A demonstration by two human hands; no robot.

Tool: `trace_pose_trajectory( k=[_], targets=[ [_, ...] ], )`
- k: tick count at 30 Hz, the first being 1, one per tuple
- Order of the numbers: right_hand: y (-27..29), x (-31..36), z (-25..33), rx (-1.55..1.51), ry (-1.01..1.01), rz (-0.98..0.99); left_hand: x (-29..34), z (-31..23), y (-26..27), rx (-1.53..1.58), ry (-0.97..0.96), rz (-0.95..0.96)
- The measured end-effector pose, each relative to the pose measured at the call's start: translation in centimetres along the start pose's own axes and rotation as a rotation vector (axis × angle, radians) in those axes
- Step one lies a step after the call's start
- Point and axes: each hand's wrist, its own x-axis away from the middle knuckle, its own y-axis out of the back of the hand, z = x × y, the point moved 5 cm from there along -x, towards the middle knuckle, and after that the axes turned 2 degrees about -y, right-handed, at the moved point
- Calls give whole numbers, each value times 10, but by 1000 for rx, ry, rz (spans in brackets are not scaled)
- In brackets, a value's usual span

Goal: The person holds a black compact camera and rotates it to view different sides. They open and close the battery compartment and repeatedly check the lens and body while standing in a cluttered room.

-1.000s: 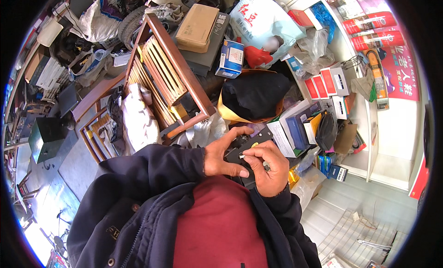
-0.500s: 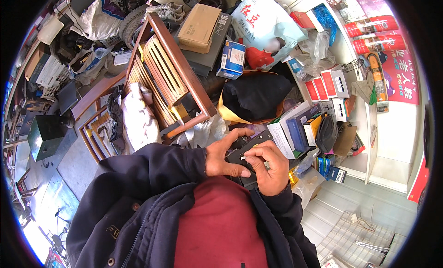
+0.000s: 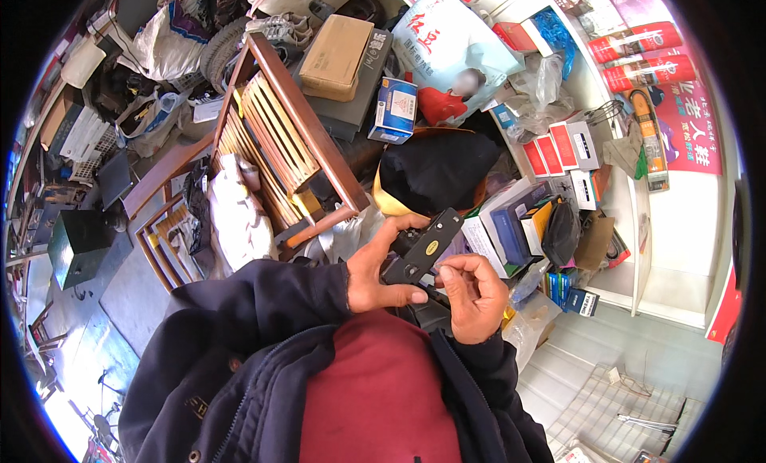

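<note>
My left hand (image 3: 379, 267) grips a black boxy device (image 3: 421, 252), thumb along its near edge and fingers around the far side. The device is tilted, and a flat face with a small yellow oval label and dark round spots shows. It may be a camera, but I cannot be sure. My right hand (image 3: 473, 295) is just to the right of the device's near end, with thumb and forefinger drawn together. Whatever lies between those fingertips is too small to make out.
Beyond my hands stands a yellow-edged bag holding black cloth (image 3: 435, 168). A tilted wooden frame with slats (image 3: 307, 116) lies to the left. Upright small boxes (image 3: 511, 224) crowd the right, beside a white shelf (image 3: 678, 240). A blue-and-white box (image 3: 395, 108) sits farther back.
The black device has turned and risen, bringing its labelled face into view. My right hand has come off that face, where it pinched a small pale piece, and moved slightly right.
</note>
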Motion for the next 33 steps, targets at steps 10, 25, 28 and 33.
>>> trace_pose_trajectory(
  k=[10,25,28,33],
  targets=[
    [-7,5,-5,-257,33,-41,-4,7,2,348,-179,-11],
    [-6,7,-14,-308,48,-31,-4,18,4,344,-92,-143],
    [-7,9,-13,-294,53,-32,-3,18,2,353,-82,-122],
    [-9,11,-12,-277,100,-48,0,18,2,650,-41,-113]
  ],
)
